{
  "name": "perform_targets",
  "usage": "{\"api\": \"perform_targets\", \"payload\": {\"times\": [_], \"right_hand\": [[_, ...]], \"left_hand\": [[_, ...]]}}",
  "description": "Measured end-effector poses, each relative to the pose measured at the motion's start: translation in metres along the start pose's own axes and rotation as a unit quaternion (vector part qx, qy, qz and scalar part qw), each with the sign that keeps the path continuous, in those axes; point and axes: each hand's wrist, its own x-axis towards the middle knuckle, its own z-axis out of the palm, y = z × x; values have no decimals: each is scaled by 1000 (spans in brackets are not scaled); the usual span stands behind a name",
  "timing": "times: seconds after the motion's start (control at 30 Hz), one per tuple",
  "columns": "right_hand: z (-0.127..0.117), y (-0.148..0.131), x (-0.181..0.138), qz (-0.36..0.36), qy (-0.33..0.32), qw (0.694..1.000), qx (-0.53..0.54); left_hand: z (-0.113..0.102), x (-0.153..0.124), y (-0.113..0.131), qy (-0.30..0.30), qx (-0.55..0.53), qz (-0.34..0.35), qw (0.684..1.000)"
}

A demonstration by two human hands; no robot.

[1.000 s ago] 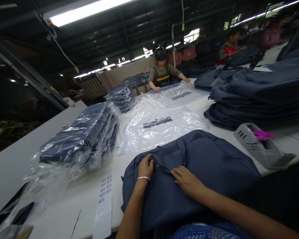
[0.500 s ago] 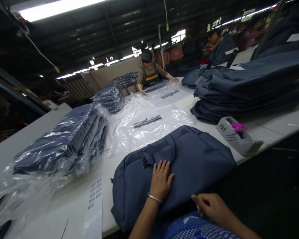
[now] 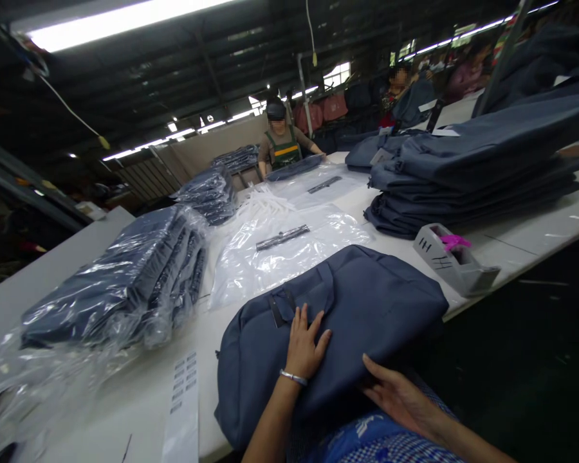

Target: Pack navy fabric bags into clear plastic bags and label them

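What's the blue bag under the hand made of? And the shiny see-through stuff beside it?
The blue bag looks like woven fabric, maybe nylon or polyester: matte, soft folds, stitched seams. The see-through bags look like thin glossy plastic film: crinkled, bright glints.

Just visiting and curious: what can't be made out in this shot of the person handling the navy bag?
- Head view: the right hand reaches into shadow at the near edge of the navy bag, so its grip is unclear.
- Head view: print on the label strip is too small to read.
- Head view: the stack of folded bags is cut off by the right edge.
- Head view: the left hand lies flat, hiding the fabric beneath.
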Motion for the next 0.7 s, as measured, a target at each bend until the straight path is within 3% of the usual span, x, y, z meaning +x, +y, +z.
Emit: {"api": "perform_targets", "payload": {"times": [0.2,0.3,0.4,0.57,0.63,0.7], "right_hand": [[0,10,18,12,-23,998,52],[-1,12,24,11,6,1000,-12],[9,8,23,-35,11,993,-115],[42,-23,12,-120,-2,959,-258],[59,-45,3,-174,-6,930,-323],[81,-70,-11,-230,-31,897,-376]], "left_hand": [[0,-1,2,2,27,-48,999],[-1,3,3,-50,-14,-88,995],[-13,10,1,-78,-54,-109,989],[-67,22,4,-71,-104,-90,988],[-96,23,14,-59,-194,-70,977],[-122,23,29,-29,-322,-46,945]]}}
